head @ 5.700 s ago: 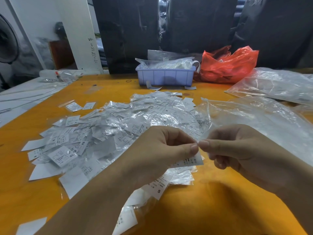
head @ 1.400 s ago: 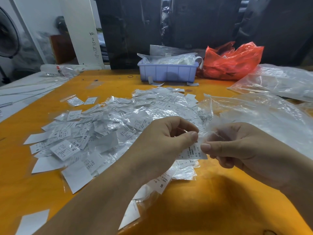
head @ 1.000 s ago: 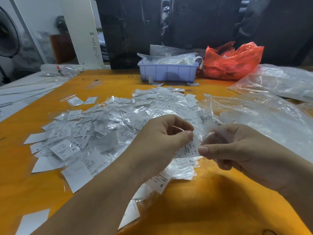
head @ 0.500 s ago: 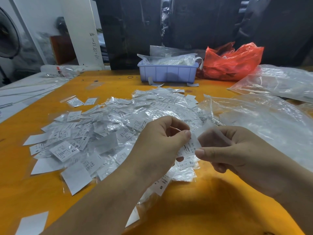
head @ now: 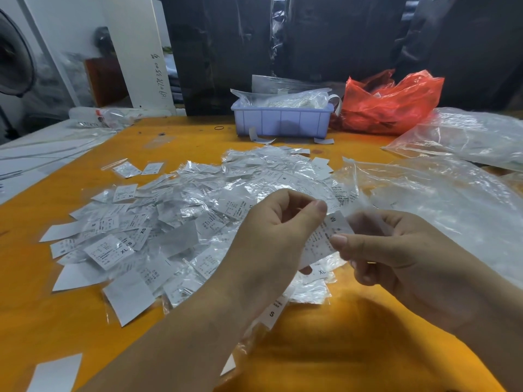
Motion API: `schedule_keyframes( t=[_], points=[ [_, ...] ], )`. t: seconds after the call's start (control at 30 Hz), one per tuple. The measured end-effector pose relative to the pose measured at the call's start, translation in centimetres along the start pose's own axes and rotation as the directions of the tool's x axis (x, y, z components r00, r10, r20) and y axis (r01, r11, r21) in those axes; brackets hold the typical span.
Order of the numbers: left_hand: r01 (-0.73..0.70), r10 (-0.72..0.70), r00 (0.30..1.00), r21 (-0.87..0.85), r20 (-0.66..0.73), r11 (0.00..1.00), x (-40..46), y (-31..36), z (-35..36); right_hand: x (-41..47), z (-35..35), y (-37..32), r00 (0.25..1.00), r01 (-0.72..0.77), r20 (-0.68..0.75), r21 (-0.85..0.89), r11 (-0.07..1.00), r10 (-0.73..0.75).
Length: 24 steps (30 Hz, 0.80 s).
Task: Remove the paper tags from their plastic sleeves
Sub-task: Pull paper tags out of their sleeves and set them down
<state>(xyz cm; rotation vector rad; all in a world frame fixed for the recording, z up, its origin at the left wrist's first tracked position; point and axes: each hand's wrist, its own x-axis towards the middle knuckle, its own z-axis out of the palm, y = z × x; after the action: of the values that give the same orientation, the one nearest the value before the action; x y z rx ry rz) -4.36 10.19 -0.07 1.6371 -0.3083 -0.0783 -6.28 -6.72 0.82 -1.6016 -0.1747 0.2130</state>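
Observation:
A wide heap of small white paper tags in clear plastic sleeves (head: pixel 181 219) covers the middle of the orange table (head: pixel 339 349). Above its near right edge both hands meet on one printed white tag (head: pixel 325 236). My left hand (head: pixel 271 241) pinches the tag between thumb and curled fingers. My right hand (head: pixel 396 250) pinches the tag's clear sleeve (head: pixel 365 219), which stands up blurred above its fingers. Part of the tag lies hidden behind my left thumb.
A lilac plastic bin (head: pixel 283 120) stuffed with clear bags stands at the back, a red plastic bag (head: pixel 387 103) to its right. Large clear plastic bags (head: pixel 441 202) cover the table's right side. Loose tags lie at the near left (head: pixel 56 372).
My hands have shifted slightly apart; the tag has tilted and slid down between them, and more of the clear sleeve shows above my right fingers.

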Motion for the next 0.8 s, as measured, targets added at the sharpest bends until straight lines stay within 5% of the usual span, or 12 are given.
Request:
schedule_keyframes(
  t=[0.23,0.8],
  points=[
    [0.045,-0.048,0.996,0.04,0.073,0.998,0.6,0.6,-1.3,0.3,-1.2,-0.2,0.993,0.025,-0.113,0.074,0.997,-0.016],
    [-0.033,0.023,0.991,0.076,0.13,0.997,0.3,0.3,-0.9,0.1,-0.3,0.5,1.0,0.017,-0.016,0.025,1.0,-0.017]
  ],
)
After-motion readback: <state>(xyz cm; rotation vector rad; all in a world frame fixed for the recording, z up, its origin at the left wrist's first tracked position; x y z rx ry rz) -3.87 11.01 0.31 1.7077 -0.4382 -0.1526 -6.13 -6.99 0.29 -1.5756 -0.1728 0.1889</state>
